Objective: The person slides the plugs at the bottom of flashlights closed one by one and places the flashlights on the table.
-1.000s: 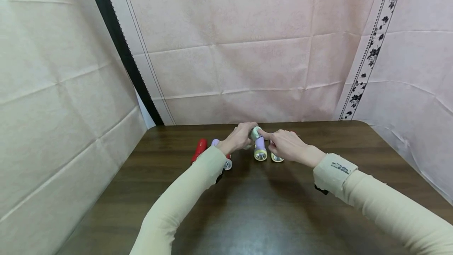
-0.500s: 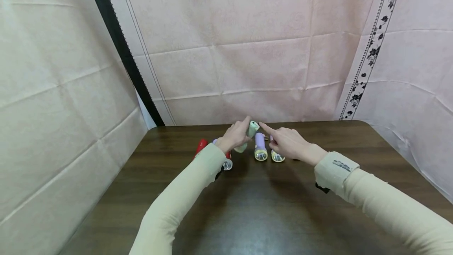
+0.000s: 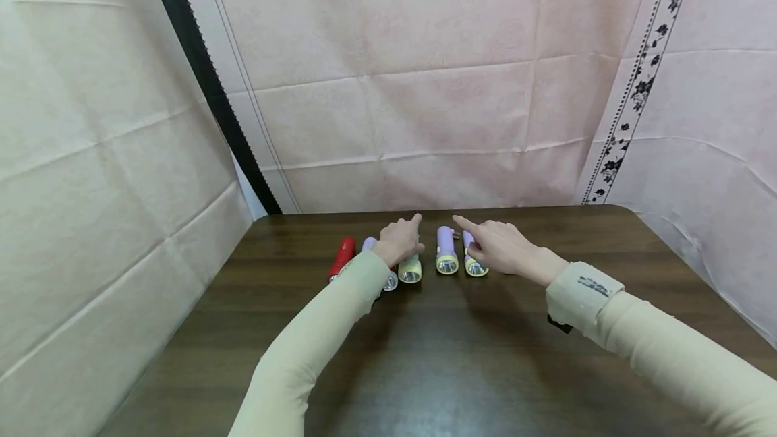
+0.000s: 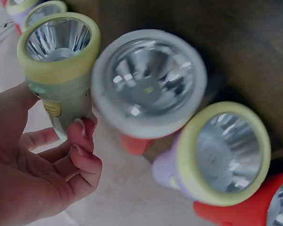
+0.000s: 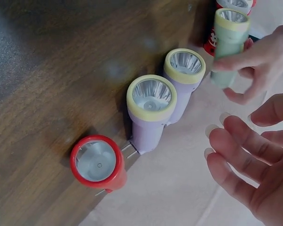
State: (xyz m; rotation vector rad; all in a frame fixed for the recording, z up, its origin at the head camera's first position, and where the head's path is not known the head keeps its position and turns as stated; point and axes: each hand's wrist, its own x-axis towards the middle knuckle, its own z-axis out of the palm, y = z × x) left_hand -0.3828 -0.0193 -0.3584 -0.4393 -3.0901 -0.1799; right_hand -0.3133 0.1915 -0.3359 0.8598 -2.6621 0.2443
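My left hand (image 3: 397, 241) has its fingers around the pale green flashlight (image 4: 61, 84) with a yellow rim. In the head view its yellow lens end (image 3: 409, 271) faces me at table level, while the hand hides most of the body. My right hand (image 3: 500, 246) is held above two purple flashlights (image 3: 446, 249) (image 3: 475, 261), index finger extended and nothing in its grasp. The right wrist view shows its other fingers (image 5: 238, 153) loosely bent, apart from the flashlights. A red flashlight (image 5: 98, 162) lies beyond the purple pair, hidden by that hand in the head view.
Left of the green flashlight lie a red flashlight with a grey rim (image 4: 148, 89), a purple one (image 4: 221, 155) and another red one (image 3: 342, 256). They sit near the far edge of the dark wooden table (image 3: 419, 356). Pale cloth (image 3: 388, 86) hangs behind.
The green flashlight has moved left and down, away from the purple one, in my left hand. My right index finger, earlier touching its end, is now apart from it.
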